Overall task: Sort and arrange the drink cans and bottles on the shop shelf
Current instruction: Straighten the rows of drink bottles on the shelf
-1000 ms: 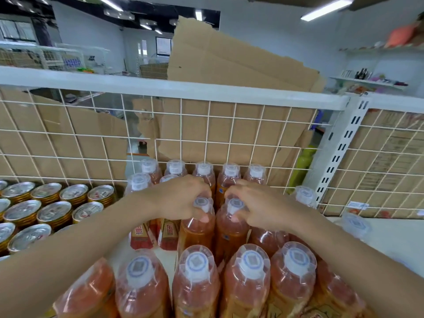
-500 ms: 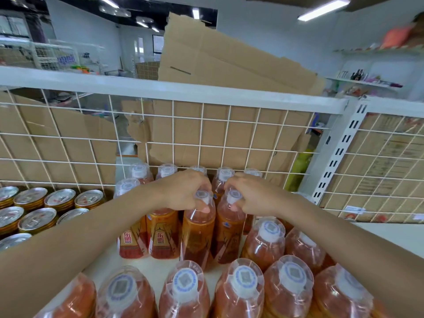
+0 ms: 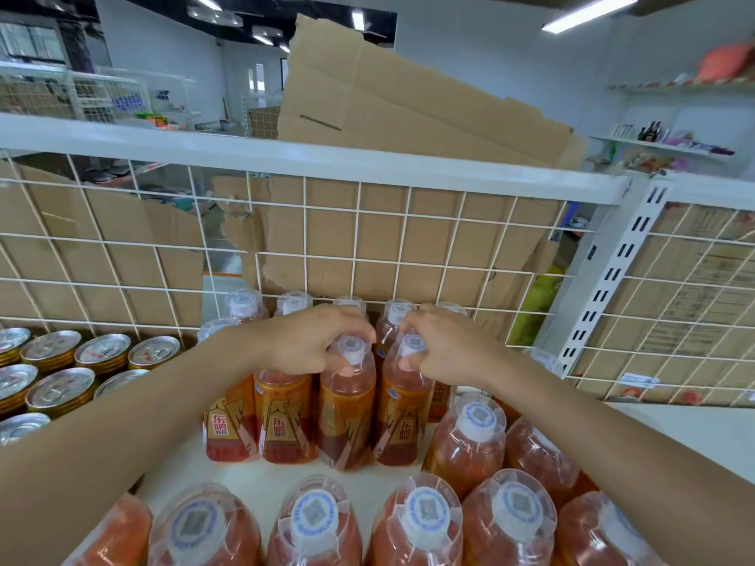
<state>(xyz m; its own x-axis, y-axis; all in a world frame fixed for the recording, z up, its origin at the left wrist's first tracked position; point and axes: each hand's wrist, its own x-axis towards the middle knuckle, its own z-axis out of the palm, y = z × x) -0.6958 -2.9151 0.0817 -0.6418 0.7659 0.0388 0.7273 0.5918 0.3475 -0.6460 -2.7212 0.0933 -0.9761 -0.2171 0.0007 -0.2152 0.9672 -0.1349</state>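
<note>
- Orange drink in clear plastic: the left bottle (image 3: 347, 406) and the right bottle (image 3: 402, 410) stand side by side on the white shelf board (image 3: 261, 480), one row out from the wire grid (image 3: 367, 239). I read both as upright or nearly so, and their shoulders look to be touching.
- Left hand (image 3: 310, 345): fingers curled over the cap and neck of the left bottle, with the thumb tip pressed in just under the cap on the side away from the grid. I log a firm grasp.
- Right hand (image 3: 449, 349): fingers clenched round the cap of the right bottle, thumb tucked beneath it. Also grasping.
- Back-row bottles (image 3: 243, 306): right at the foot of the grid, beyond both hands. Only the caps show, and the knuckles partly hide some.
- Near bottles (image 3: 425, 520): the row farthest from the grid, caps under shrink film. A bare strip of shelf board lies between them and the held pair.
- Cans (image 3: 61, 390): gold sides and silver lids, packed in rows from the foot of the grid outward, along its left stretch.
- Cardboard (image 3: 408, 104): behind the grid, torn in places, rising above its top rail.
- Slotted upright (image 3: 613, 275): white, closing the grid at its right end.
</note>
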